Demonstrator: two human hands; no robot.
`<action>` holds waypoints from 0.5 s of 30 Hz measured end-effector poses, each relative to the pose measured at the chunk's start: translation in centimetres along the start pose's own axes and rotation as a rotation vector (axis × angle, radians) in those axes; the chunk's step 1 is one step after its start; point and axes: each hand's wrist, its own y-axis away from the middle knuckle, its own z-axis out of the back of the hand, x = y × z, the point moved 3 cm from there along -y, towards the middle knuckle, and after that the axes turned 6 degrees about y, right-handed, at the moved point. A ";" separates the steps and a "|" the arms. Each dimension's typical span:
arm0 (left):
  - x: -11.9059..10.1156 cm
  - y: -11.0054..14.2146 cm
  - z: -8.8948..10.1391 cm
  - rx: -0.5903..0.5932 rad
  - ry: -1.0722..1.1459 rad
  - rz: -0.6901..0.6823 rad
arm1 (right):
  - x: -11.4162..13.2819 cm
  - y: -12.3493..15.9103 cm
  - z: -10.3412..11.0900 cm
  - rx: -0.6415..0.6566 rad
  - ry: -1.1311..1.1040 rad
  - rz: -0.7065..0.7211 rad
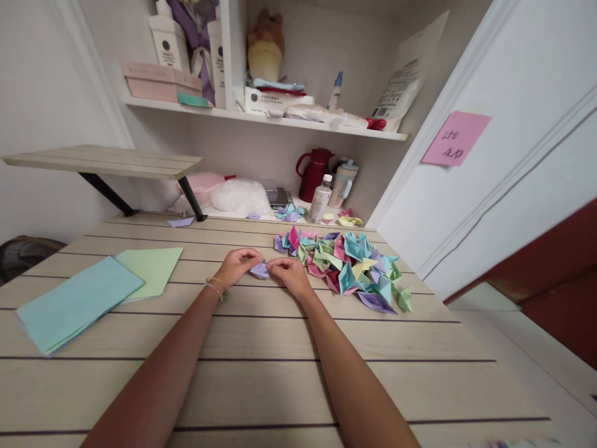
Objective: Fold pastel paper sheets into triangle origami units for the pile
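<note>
A small folded piece of purple paper (260, 270) is pinched between my two hands, just over the middle of the table. My left hand (239, 264), with bracelets at its wrist, closes on the paper's left end. On the right end, the fingertips of my right hand (290, 274) are pressed together. To the right of my hands lies a heap of folded paper boats (353, 244) in purple, blue, green, pink and yellow. Stacked sheets of blue paper (79, 302) and green paper (158, 269) lie flat at the left.
The slatted table (261, 373) runs up to a white shelf unit. A raised wooden stand (102, 160) rises at the back left. Behind the heap are a clear bottle (319, 200), a red jug (316, 173) and a tumbler (344, 184). A pink note (457, 138) sticks to the right wall.
</note>
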 end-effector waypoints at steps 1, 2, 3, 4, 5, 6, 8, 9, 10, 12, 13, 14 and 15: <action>0.0 0.0 0.0 -0.002 0.006 0.007 | -0.1 0.0 0.0 -0.001 0.002 0.001; 0.0 0.0 0.1 -0.008 0.014 0.014 | -0.1 0.0 0.0 -0.002 0.005 0.006; 0.1 0.0 0.1 -0.017 0.022 0.020 | -0.1 0.0 -0.1 0.000 0.014 0.013; 0.1 0.0 0.1 -0.025 0.030 0.027 | -0.2 0.1 -0.1 0.000 0.028 0.021; 0.2 0.0 0.1 -0.033 0.036 0.032 | -0.2 0.1 -0.1 -0.004 0.047 0.030; 0.2 0.0 0.1 -0.039 0.037 0.036 | -0.2 0.1 -0.2 -0.012 0.074 0.042; 0.3 -0.1 0.0 -0.052 0.026 0.042 | -0.1 0.2 -0.3 -0.027 0.139 0.078; 0.3 -0.1 0.0 -0.064 0.018 0.042 | 0.0 0.3 -0.3 -0.028 0.167 0.105; 0.4 -0.2 0.0 -0.081 0.012 0.041 | 0.1 0.3 -0.4 -0.025 0.189 0.137; 0.4 -0.3 0.0 -0.119 0.013 0.036 | 0.4 0.3 -0.5 -0.021 0.214 0.198; 0.5 -0.4 0.0 -0.133 0.019 0.033 | 0.5 0.3 -0.5 -0.025 0.217 0.218; 0.6 -0.4 0.0 -0.138 0.030 0.034 | 0.5 0.3 -0.5 -0.033 0.217 0.231; 0.7 -0.4 0.0 -0.135 0.047 0.040 | 0.5 0.2 -0.4 -0.048 0.214 0.238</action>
